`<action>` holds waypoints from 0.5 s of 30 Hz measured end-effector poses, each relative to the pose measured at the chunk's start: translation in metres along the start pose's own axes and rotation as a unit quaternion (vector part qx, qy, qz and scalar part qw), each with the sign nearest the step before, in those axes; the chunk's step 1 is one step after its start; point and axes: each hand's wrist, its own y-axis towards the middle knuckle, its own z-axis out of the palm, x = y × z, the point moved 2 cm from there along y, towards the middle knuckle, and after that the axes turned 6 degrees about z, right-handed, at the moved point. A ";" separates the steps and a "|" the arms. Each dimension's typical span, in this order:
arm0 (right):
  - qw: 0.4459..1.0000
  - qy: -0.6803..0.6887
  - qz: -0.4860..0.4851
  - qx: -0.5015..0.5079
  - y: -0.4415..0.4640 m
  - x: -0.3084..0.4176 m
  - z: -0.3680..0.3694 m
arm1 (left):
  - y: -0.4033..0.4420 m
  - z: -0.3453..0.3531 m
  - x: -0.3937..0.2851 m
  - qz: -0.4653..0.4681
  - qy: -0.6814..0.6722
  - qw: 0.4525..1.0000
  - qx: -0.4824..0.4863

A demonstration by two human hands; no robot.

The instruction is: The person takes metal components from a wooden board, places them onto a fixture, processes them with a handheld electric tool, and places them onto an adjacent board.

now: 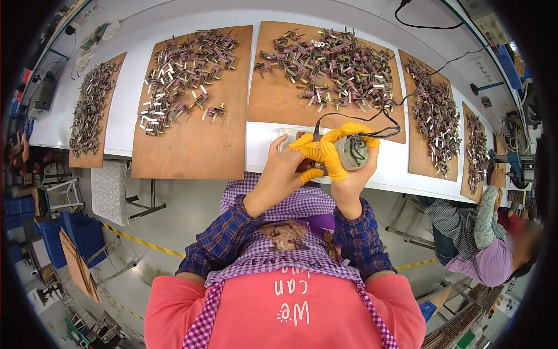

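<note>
Fingers of your right hand are closed around a round grey-green object with dark marks on its end. Your left hand, just beside it, pinches a small dark part, mostly hidden by the yellow finger covers. Both things are in front of your apron, at the near edge of the white table.

So your work seems in the middle of handling one piece; whether this piece is finished, I cannot tell. A black cord lies by your right hand and crosses the centre board, which carries many small metal parts. The left board carries another heap, and more boards stand farther on both sides. Which heaps are done and which are left, the view does not show. At right, another person sits near the table.
</note>
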 end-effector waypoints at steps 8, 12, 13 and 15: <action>0.988 -0.099 -0.091 0.077 -0.008 -0.015 -0.003 | -0.004 0.003 0.006 0.029 0.012 0.999 -0.008; 0.980 -0.124 -0.126 0.090 -0.007 -0.014 -0.002 | -0.004 0.002 0.005 0.034 0.026 0.999 -0.008; 0.987 -0.099 -0.101 0.076 -0.006 -0.012 -0.002 | -0.003 0.001 0.003 0.012 0.018 1.000 0.010; 0.996 -0.047 -0.051 0.047 -0.003 -0.006 0.000 | 0.000 -0.004 -0.002 -0.031 0.003 0.998 0.046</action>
